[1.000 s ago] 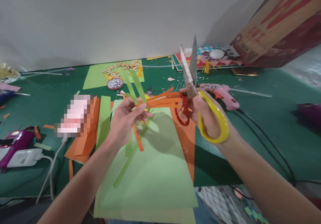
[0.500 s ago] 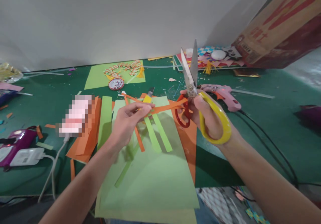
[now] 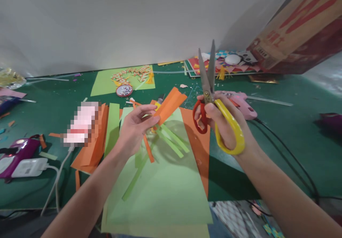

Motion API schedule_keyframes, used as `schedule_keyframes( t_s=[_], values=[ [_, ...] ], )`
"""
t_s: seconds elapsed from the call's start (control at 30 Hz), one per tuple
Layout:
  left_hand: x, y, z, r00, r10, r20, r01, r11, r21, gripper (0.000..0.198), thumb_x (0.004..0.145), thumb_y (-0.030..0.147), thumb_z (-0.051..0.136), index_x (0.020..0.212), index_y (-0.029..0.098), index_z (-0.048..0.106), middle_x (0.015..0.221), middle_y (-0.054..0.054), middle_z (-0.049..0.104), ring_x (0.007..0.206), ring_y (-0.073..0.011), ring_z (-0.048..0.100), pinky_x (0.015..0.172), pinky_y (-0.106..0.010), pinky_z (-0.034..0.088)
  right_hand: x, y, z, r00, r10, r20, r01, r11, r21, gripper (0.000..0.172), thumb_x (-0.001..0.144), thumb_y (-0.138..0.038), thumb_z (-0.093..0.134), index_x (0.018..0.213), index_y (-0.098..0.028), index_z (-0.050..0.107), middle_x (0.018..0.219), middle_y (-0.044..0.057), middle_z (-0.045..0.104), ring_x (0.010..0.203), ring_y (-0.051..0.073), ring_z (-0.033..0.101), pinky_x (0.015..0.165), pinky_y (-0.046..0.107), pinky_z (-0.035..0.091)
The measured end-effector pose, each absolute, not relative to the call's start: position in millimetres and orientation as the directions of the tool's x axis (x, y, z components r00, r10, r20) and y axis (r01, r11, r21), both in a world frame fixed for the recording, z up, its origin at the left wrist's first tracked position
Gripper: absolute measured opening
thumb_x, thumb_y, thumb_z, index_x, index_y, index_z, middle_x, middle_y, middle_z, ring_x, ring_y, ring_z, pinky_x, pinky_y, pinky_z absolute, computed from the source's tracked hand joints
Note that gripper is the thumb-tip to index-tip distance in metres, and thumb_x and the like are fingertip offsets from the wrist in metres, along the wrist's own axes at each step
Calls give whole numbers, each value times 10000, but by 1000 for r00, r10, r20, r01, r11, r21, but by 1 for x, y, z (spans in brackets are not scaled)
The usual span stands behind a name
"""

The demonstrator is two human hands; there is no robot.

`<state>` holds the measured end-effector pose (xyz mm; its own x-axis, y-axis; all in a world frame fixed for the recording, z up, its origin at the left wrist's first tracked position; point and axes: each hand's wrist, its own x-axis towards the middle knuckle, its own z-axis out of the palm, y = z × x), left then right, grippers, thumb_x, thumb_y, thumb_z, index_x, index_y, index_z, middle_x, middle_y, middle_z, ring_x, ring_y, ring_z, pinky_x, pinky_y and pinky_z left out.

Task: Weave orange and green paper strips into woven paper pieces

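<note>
My left hand (image 3: 135,129) pinches a bundle of orange paper strips (image 3: 170,105) above the table, with green paper strips (image 3: 172,142) hanging from the same grip. My right hand (image 3: 220,122) is closed on scissors (image 3: 213,101) with one red and one yellow handle, their blades slightly apart and pointing up. The scissors sit a little to the right of the strips, not touching them. Under both hands lies a light green paper sheet (image 3: 160,195) over an orange sheet (image 3: 197,149).
A pink glue gun (image 3: 242,104) with a black cable lies behind my right hand. A purple glue gun (image 3: 16,151) and white charger sit at far left. Orange paper stack (image 3: 92,149), a woven paper piece on green sheet (image 3: 128,75), a cardboard box (image 3: 299,31) at right.
My left hand turned the strips: the orange ones now stand up as a flat bundle and have left my right hand's fingers. The scissors shifted slightly right.
</note>
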<state>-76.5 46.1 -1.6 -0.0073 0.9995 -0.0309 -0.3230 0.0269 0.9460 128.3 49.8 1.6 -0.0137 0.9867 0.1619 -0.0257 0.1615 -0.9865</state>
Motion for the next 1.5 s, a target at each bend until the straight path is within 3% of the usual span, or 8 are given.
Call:
schedule_keyframes(
  t_s=[0.1,0.2,0.37,0.73,0.93,1.23,1.5],
  values=[
    [-77,47,-1,-18,999,-30,-378,21,926,250,569,184,824,786,214,703,727,36,625,627,-77,615,534,-164,478,130,52,4,32,976,214,237,200,-951,423,637,-505,742,889,-213,568,728,-21,526,587,114,503,541,280,440],
    [-77,47,-1,0,1000,5,-397,-5,918,210,596,223,819,754,210,681,729,29,651,626,-99,642,561,-193,505,131,53,3,-30,954,298,471,276,-838,400,640,-502,731,880,-204,614,850,45,610,769,194,570,699,351,472],
    [-80,48,-1,-44,997,61,-387,-73,919,193,614,267,816,717,216,661,704,34,634,627,-94,629,571,-189,515,134,52,-2,-214,927,307,598,373,-709,307,745,-455,636,930,-210,649,887,70,658,775,215,597,697,349,481],
    [-88,53,3,-142,980,143,-405,-189,895,284,607,130,787,845,247,684,757,41,585,687,-62,576,633,-159,500,135,53,1,-428,842,328,611,537,-581,333,792,-467,607,944,-181,683,825,73,662,650,164,585,576,274,450],
    [-91,54,-2,-130,974,186,-359,-221,907,290,652,159,764,905,246,652,786,38,587,718,-79,586,662,-200,495,138,53,-1,-443,830,339,612,556,-562,305,782,-445,628,948,-196,684,821,64,663,669,171,591,630,285,471],
    [-86,48,1,-165,954,252,-234,-286,929,346,617,170,803,923,256,667,787,29,569,719,-86,563,678,-195,489,134,50,8,-408,897,171,599,404,-691,334,716,-512,657,883,-226,695,935,87,717,805,257,656,740,377,507],
    [-86,47,1,-150,958,244,-254,-276,927,321,631,181,807,909,240,657,764,34,584,742,-86,577,719,-203,498,133,48,12,-390,915,104,570,328,-753,332,679,-515,687,853,-231,692,928,73,717,803,254,652,749,389,508]
  ],
)
